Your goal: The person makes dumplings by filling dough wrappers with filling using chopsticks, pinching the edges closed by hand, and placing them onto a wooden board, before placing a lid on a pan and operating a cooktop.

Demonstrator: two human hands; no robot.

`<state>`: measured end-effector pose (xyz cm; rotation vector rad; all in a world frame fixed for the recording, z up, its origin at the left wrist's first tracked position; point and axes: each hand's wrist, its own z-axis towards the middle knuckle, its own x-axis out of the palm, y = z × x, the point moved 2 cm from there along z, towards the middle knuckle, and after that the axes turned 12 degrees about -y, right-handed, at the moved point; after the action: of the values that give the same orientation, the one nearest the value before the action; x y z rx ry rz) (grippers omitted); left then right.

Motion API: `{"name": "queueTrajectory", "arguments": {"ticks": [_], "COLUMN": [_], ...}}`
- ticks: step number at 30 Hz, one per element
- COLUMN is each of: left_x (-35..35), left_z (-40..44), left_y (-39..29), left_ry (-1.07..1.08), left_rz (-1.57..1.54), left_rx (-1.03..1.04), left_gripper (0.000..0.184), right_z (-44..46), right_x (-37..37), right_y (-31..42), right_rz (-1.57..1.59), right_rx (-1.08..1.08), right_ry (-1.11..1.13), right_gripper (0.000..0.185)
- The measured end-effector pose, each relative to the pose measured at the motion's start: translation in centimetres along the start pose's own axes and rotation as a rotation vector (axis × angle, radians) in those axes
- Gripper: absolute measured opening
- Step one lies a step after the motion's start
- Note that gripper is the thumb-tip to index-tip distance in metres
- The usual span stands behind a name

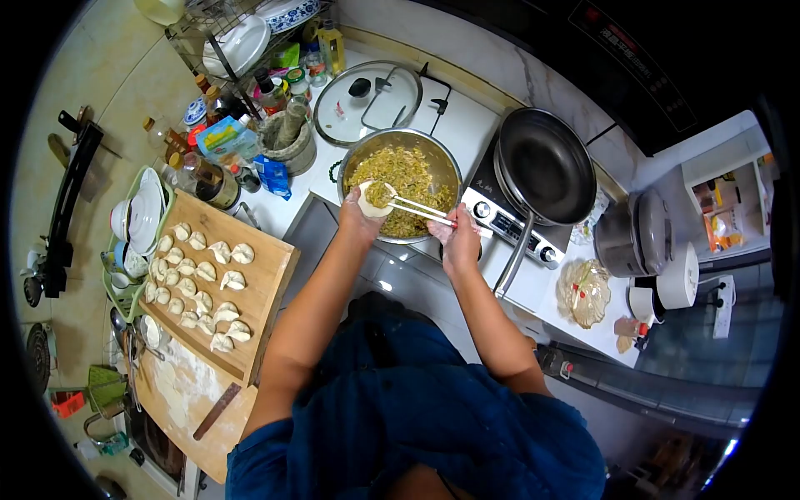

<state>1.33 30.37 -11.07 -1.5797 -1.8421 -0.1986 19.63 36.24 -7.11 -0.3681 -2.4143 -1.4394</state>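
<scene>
My left hand [360, 218] holds a round dumpling wrapper [367, 206] over the near left rim of a metal bowl [456, 167]. A small heap of filling [380, 194] lies on the wrapper. Chopped yellow-green filling [408, 163] covers the inside of the bowl. In my right hand [459, 240] is a pair of white chopsticks [423, 210], closed around them near their rear ends. Their tips reach left to the filling on the wrapper. To the left, several folded dumplings [205, 271] sit in rows on a wooden tray [265, 287].
A glass lid [392, 87] lies on the stove behind the bowl. A black frying pan [546, 162] rests on an induction cooker [508, 225] at right, its handle pointing toward me. Bottles and a stone mortar [292, 150] crowd the left back. A floured board [187, 396] stands front left.
</scene>
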Motion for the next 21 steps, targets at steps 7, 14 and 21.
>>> {"name": "queueTrajectory", "arguments": {"ticks": [7, 14, 21], "left_x": [0.3, 1.1, 0.4], "left_z": [-0.2, -1.5, -0.8], "left_y": [-0.7, -0.1, 0.6], "left_ry": [-0.011, 0.025, 0.092], "left_rz": [-0.058, 0.002, 0.046], "left_rx": [-0.013, 0.011, 0.013], "left_gripper": [0.042, 0.041, 0.044], "right_z": [-1.8, -1.9, -1.7], "right_x": [-1.0, -0.4, -0.7], "right_y": [2.2, 1.2, 0.4], "right_rz": [-0.009, 0.083, 0.065], "right_rx": [-0.247, -0.157, -0.159], "right_ry": [0.158, 0.082, -0.039], "right_gripper": [0.036, 0.035, 0.043]}}
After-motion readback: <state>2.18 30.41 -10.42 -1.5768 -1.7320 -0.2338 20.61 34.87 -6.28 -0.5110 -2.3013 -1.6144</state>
